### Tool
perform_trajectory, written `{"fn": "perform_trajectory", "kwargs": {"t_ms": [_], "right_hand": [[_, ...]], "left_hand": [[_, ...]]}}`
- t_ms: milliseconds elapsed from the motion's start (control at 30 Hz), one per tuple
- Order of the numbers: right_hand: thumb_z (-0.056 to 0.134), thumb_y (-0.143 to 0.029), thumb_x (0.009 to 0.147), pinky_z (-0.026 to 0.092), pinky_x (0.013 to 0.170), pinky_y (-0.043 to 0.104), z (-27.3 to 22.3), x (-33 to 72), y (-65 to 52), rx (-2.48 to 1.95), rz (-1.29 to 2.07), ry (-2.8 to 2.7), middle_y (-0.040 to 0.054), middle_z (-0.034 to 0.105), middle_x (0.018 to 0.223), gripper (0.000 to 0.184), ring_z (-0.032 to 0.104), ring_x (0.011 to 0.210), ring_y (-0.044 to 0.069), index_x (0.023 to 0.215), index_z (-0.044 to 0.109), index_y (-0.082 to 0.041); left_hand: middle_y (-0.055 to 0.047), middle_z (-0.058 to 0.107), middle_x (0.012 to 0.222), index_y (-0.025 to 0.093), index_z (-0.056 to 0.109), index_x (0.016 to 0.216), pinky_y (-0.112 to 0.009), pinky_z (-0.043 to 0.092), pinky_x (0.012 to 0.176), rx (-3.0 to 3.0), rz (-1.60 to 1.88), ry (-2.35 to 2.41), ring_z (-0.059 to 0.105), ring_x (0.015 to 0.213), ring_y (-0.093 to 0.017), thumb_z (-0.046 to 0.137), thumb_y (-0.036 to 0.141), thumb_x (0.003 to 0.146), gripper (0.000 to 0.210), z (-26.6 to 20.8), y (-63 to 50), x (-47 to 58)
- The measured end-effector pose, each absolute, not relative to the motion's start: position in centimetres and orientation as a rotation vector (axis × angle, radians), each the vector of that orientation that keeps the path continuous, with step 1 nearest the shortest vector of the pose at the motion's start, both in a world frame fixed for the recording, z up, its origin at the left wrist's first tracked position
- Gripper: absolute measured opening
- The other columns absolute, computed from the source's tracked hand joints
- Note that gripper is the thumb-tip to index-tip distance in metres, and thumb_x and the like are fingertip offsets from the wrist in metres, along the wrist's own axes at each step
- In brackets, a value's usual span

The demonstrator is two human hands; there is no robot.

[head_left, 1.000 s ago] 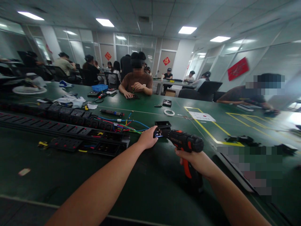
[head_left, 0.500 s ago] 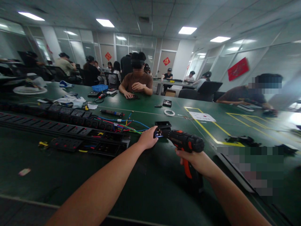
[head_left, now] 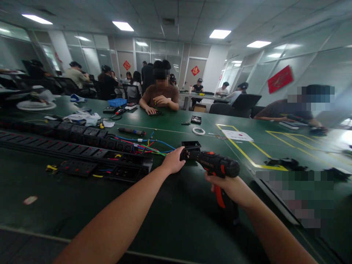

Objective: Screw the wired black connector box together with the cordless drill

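My right hand (head_left: pixel 229 187) is wrapped around the grip of the cordless screwdriver (head_left: pixel 217 170), fingers closed tight on the red-and-black handle, which hangs down toward the green table (head_left: pixel 82 205). The tool's body runs nearly level, long axis from right to left, nose pointing left and slightly away from me. It sits above the table, in front of me and a little right of centre.

My left hand (head_left: pixel 173 161) meets the nose of the screwdriver. Fingers are curled together, tips pressed around a small dark part (head_left: pixel 184 154) at the bit end; whether thumb and forefinger actually pinch it I cannot tell, the part is too small and partly covered.

Just behind the nose, a black open frame (head_left: pixel 191 145) lies flat on the table. Left of my left hand, a row of black power strips (head_left: pixel 82 145) runs lengthwise, with loose coloured wires (head_left: pixel 145 146) spilling from the near end.

Farther out: a white tape ring (head_left: pixel 198 131), a white sheet (head_left: pixel 236 135) inside yellow floor-tape lines, a blue tray (head_left: pixel 117 102). A seated person in a brown shirt (head_left: pixel 161 96) works across the table.
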State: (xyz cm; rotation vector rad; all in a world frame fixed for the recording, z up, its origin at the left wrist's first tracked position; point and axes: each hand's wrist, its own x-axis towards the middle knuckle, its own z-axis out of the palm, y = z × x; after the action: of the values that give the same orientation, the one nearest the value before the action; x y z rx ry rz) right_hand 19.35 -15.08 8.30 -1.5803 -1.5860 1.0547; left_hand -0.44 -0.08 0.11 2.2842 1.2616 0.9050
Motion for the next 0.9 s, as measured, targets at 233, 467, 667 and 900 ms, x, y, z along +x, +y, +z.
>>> {"fn": "perform_trajectory", "kwargs": {"t_ms": [233,467,667,900], "right_hand": [[0.068,-0.042,0.08,0.048,0.068,0.033,8.23,19.43,-14.98,-1.546,1.078,-1.608,-0.0001,0.067,0.068,0.026,0.063,0.066,0.02,0.091,0.067,-0.019],[0.07,-0.045,0.079,0.047,0.064,0.032,8.15,19.5,-15.11,-1.555,1.103,-1.549,0.0003,0.068,0.068,0.031,0.063,0.066,0.02,0.095,0.068,-0.019],[0.075,-0.046,0.077,0.046,0.063,0.03,8.51,19.3,-15.35,-1.51,1.137,-1.504,0.0027,0.071,0.079,0.033,0.063,0.065,0.018,0.095,0.07,-0.018],[0.073,-0.041,0.078,0.049,0.064,0.03,8.77,19.34,-15.41,-1.402,1.279,-1.471,0.0053,0.074,0.101,0.033,0.067,0.066,0.018,0.102,0.071,-0.02]], "left_hand": [[-0.011,0.051,0.151,0.018,0.043,0.149,-0.039,0.036,0.118,2.283,0.892,1.262,0.05,0.137,-0.027,0.065,0.025,0.081,0.071,0.09,-0.07,-0.57],[-0.011,0.051,0.151,0.019,0.043,0.149,-0.039,0.036,0.118,2.285,0.883,1.273,0.05,0.137,-0.027,0.065,0.025,0.082,0.071,0.43,-0.27,-0.5],[-0.011,0.051,0.151,0.018,0.043,0.149,-0.039,0.036,0.118,2.292,0.899,1.258,0.05,0.137,-0.026,0.065,0.025,0.081,0.071,0.34,-0.22,-0.47],[-0.01,0.05,0.152,0.021,0.042,0.149,-0.039,0.036,0.118,2.275,0.903,1.263,0.049,0.138,-0.026,0.065,0.025,0.082,0.071,0.2,-0.17,-0.54]]}}
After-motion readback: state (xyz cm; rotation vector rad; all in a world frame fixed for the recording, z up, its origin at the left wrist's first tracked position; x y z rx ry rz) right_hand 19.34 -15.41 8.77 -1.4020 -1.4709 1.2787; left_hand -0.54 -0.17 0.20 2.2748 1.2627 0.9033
